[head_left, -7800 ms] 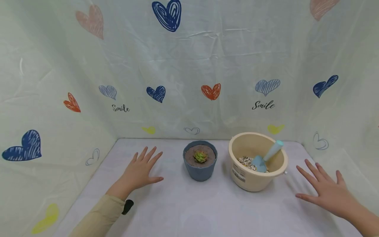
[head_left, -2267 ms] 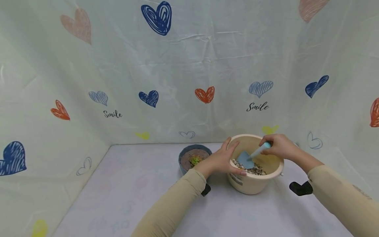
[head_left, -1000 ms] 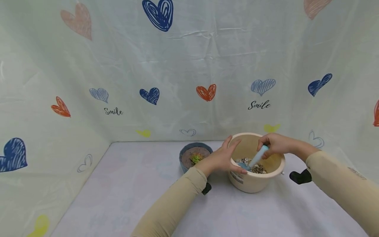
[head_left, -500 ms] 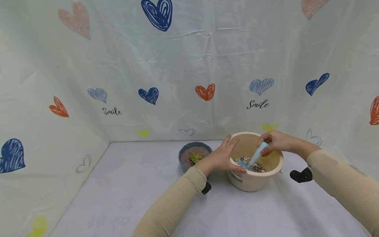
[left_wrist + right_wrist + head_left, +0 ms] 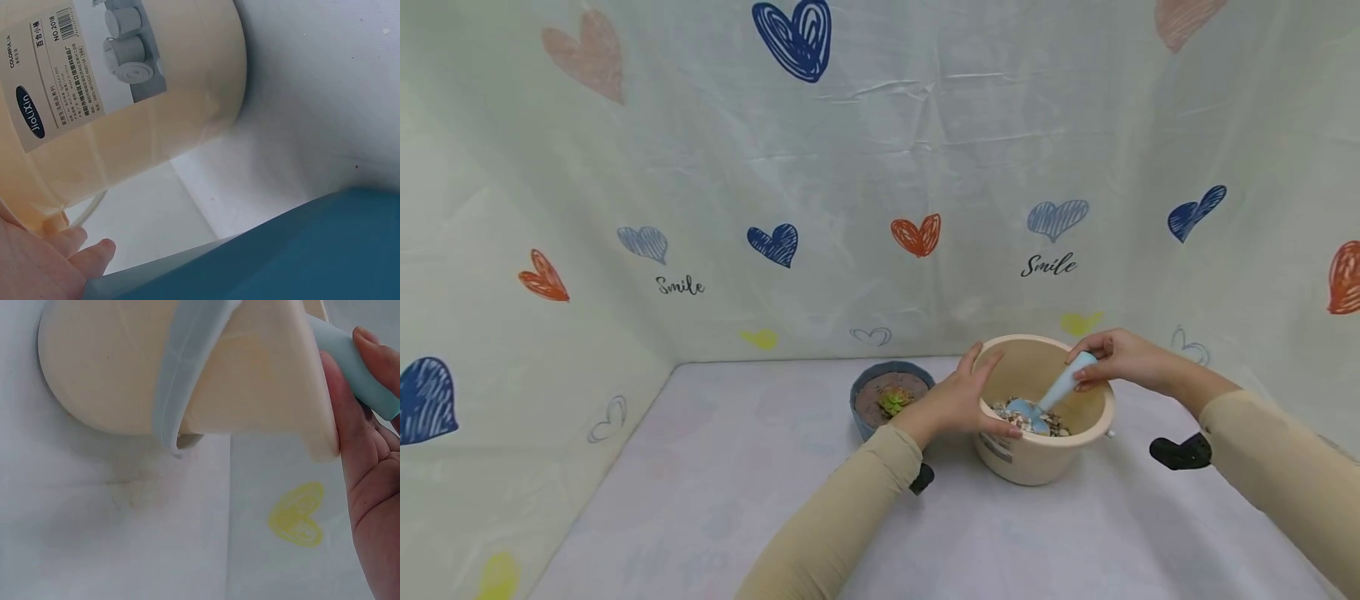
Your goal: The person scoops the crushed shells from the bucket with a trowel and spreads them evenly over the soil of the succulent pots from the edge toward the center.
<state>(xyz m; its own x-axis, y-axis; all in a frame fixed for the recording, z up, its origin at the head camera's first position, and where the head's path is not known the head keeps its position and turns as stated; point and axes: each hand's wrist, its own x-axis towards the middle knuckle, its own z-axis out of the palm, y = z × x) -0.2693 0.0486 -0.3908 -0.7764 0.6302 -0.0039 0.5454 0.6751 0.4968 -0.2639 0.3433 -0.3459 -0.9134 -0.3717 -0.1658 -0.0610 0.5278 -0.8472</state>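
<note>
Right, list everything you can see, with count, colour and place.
Bucket: one, cream, on the table
Label: one, pale with grey, on the bucket's side
Bucket handle: one, pale grey-blue, against the bucket
Scoop: one, light blue, inside the bucket
Pebbles: many, mixed, in the bucket
Pot: one, blue-grey, left of the bucket
Soil: brown, in the pot
Plant: one, green, in the soil
Table: one, whitish, underneath
Curtain: pale with coloured hearts, behind
Sleeves: two, beige
Left hand: one, at the bucket's rim
Right hand: one, holding the scoop
</note>
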